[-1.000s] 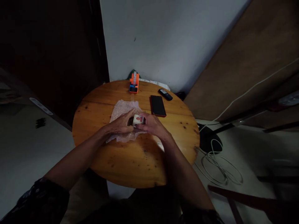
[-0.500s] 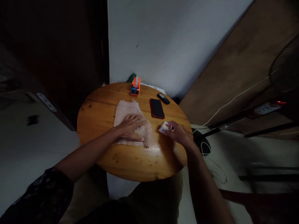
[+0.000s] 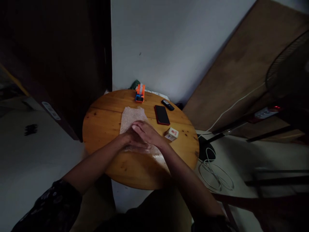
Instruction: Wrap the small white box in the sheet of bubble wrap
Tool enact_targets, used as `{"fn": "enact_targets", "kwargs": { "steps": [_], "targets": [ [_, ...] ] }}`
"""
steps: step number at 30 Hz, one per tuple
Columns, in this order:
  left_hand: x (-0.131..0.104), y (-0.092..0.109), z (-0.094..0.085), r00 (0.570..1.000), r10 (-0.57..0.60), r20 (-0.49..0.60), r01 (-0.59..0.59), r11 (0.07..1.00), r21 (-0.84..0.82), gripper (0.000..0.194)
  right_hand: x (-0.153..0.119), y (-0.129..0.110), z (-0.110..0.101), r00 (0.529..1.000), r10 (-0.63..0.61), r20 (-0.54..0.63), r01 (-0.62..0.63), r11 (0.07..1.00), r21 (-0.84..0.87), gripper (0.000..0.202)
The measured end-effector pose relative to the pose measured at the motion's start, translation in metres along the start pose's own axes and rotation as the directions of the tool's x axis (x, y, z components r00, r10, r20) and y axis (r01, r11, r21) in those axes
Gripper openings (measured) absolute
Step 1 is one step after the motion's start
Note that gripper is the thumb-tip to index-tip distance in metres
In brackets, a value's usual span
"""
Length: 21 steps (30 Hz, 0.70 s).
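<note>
A sheet of bubble wrap (image 3: 131, 116) lies spread on the round wooden table. My left hand (image 3: 135, 140) rests flat on it, its fingers partly covered by my other hand. Stretched out over the left one is my right hand (image 3: 146, 132), holding nothing that I can see. To the right of my hands a small white box (image 3: 171, 134) with a red mark stands on the wood by itself.
Behind the wrap stands an orange and blue tape dispenser (image 3: 140, 93). A phone in a red case (image 3: 162, 115) and a black handset (image 3: 167, 105) lie at the back right. White cable (image 3: 214, 174) coils on the floor beside a fan (image 3: 287, 67).
My right hand has let go of the small box, leaving it on the table, and moved left onto my left hand. My left hand stays on the bubble wrap.
</note>
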<state>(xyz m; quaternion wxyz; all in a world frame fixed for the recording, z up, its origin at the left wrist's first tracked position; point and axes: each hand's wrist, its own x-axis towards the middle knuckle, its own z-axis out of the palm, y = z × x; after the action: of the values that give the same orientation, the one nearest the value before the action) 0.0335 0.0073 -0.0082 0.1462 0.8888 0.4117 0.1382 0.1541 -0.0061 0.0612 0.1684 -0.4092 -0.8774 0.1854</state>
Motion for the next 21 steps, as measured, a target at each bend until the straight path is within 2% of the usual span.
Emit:
{"fn": "enact_targets", "kwargs": {
  "steps": [3,5,7,9,12,16,19,21],
  "targets": [
    [-0.003,-0.001,-0.004,0.998,0.059,0.029,-0.059,0.998,0.003,0.100,0.025,0.018,0.002,0.982,0.182,-0.052,-0.189,0.967,-0.173,0.040],
    [-0.003,-0.002,-0.006,0.996,0.089,0.024,-0.090,0.996,0.021,0.105,0.031,0.034,-0.002,0.956,0.289,-0.047,-0.290,0.912,-0.290,0.040],
    [-0.002,-0.003,-0.007,0.994,0.103,0.022,-0.104,0.994,0.040,0.102,0.030,0.047,-0.004,0.919,0.391,-0.049,-0.376,0.834,-0.404,0.039],
    [-0.001,-0.003,-0.008,0.995,0.102,0.013,-0.102,0.994,0.042,0.093,0.023,0.057,-0.004,0.882,0.460,-0.105,-0.449,0.751,-0.484,0.038],
    [0.000,-0.003,-0.009,0.995,0.094,-0.012,-0.094,0.995,0.021,0.078,0.014,0.067,0.003,0.861,0.473,-0.186,-0.493,0.691,-0.528,0.040],
    [0.000,-0.006,-0.013,0.996,0.073,-0.044,-0.073,0.997,0.017,0.058,0.009,0.074,0.015,0.881,0.413,-0.228,-0.468,0.704,-0.534,0.039],
    [-0.002,-0.012,-0.018,0.994,-0.046,-0.098,0.054,0.996,0.077,0.050,0.009,0.075,0.020,0.881,0.394,-0.263,-0.473,0.714,-0.516,0.040],
    [-0.004,-0.017,-0.021,0.981,-0.142,-0.135,0.158,0.981,0.111,0.052,0.009,0.073,0.021,0.877,0.390,-0.279,-0.480,0.718,-0.504,0.041]
  ]
}}
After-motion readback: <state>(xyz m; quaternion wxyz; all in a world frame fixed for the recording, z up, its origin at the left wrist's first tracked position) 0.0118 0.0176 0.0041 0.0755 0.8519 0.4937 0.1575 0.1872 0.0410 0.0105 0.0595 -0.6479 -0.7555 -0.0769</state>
